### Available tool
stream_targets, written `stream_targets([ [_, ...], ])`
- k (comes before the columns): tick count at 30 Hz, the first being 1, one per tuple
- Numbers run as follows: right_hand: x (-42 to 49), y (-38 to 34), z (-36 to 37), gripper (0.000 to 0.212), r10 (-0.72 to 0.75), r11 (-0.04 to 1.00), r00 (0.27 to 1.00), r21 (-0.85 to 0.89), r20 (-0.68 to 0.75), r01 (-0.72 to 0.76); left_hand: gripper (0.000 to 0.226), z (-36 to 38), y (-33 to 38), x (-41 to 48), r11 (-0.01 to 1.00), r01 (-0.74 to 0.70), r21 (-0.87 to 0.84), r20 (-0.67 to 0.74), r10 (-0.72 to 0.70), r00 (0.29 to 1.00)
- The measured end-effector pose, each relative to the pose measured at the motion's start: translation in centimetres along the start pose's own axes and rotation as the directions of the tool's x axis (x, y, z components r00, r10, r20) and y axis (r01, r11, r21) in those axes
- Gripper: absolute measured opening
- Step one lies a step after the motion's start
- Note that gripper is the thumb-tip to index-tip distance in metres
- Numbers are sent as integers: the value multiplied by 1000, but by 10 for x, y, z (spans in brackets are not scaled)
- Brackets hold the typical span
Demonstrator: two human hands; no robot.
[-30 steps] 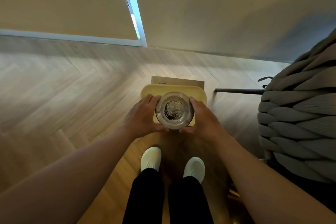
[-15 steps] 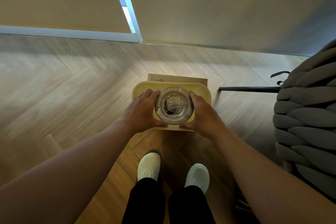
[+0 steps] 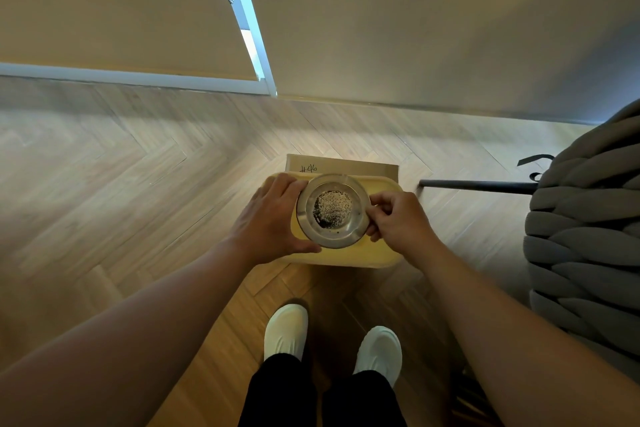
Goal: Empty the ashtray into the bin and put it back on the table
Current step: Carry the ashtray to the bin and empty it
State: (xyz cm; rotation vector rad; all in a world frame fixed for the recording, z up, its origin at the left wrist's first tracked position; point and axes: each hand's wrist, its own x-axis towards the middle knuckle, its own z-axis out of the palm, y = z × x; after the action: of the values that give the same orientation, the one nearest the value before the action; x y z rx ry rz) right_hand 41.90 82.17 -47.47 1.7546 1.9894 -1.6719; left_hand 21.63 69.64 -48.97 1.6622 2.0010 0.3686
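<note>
Round glass ashtray (image 3: 333, 211) in the middle of the frame, held up over a yellow bin (image 3: 381, 246). Little pile of pale grains and dark ash in its bowl. Not tipped, mouth facing up.

Left hand (image 3: 273, 218) on the ashtray's left side, fingers together and wrapped round the rim, thumb curled under near the lower edge. Right hand (image 3: 398, 222) on the ashtray's right side, fingers (image 3: 379, 199) bunched and pinching the rim. Both arms bare, reaching in from the lower corners of the frame.

Bin sitting on a wooden floor (image 3: 138, 184) with a zigzag pattern. Brown card (image 3: 363, 166) just behind the bin, poking out above its far edge, with "#46" written on it.

Two white shoes (image 3: 285, 329) and black trouser legs (image 3: 280, 392) at the bottom middle, just below the bin.

Big grey chunky knit thing (image 3: 585, 236) at the right edge. Thin dark bar (image 3: 478, 185) lying flat from the knit thing toward the bin, its end near the bin's upper right corner but not touching.

Pale blinds (image 3: 121, 3) across the top, with a bright blue-white strip (image 3: 251, 28) slanting down between them in the upper middle.
</note>
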Motion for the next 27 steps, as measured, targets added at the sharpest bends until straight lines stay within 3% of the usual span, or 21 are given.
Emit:
stream_targets([
  [3, 2, 1, -1, 20, 28, 997, 999, 74, 35, -31, 132, -2, -8, -1, 997, -17, 79, 51, 13, 999],
  [7, 2, 3, -1, 15, 0, 999, 1000, 44, 27, -1, 150, -1, -18, -8, 980, -18, 196, 114, -4, 993],
  [18, 6, 5, 2, 13, -53, 998, 999, -33, -6, 53, 152, 13, -29, -10, 966, -27, 258, 108, -1, 994],
  [24, -1, 7, 2, 10, -255, 961, 965, -127, -66, 245, 151, 13, -31, -10, 973, -32, 228, 93, 11, 996],
  [27, -7, 9, 3, 8, -463, 862, 884, -267, -66, 432, 151, 14, -32, -9, 976, -31, 218, 83, 13, 996],
])
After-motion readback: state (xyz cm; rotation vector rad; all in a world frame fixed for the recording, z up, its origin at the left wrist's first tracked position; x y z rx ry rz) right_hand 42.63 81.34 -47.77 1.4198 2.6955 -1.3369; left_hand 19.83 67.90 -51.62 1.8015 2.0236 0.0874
